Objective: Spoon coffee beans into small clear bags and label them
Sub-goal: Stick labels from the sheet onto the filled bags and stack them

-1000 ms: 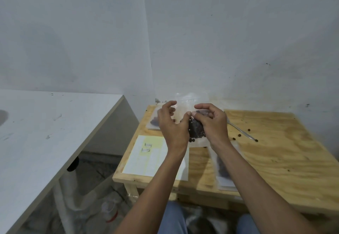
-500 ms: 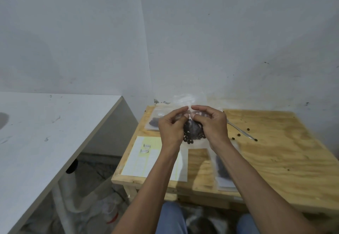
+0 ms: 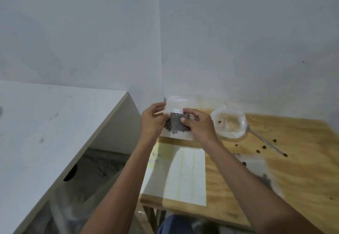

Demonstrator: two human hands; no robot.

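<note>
Hands meet over the far left corner of the light plywood surface (image 3: 275, 188), both gripping one small clear plastic bag (image 3: 177, 122) that is lifted just above the wood. The left hand (image 3: 153, 122) pinches the bag's upper left edge, fingers curled round it; the right hand (image 3: 199, 123) curls over the bag's right side, thumb pressed on the front. Dark coffee beans (image 3: 174, 125) fill the bag's middle, a pale strip runs across it above the beans, and its lower part looks empty and whitish. Just right of the hands sits a larger crumpled clear plastic bag (image 3: 229, 123), open at the top, holding only a bean or two. A metal spoon (image 3: 264, 140) lies beside it, bowl tucked near that bag and handle pointing toward the right. Loose dark beans (image 3: 264, 147) lie scattered on the wood around the spoon handle. Near the front edge, a white sheet of lined label paper (image 3: 185, 177) lies flat, with a yellowish patch and faint writing at its left. Another clear bag holding dark beans (image 3: 264, 175) lies flat, partly hidden by the right forearm. A white tabletop (image 3: 45, 133) stands to the left, apart from the wood.
</note>
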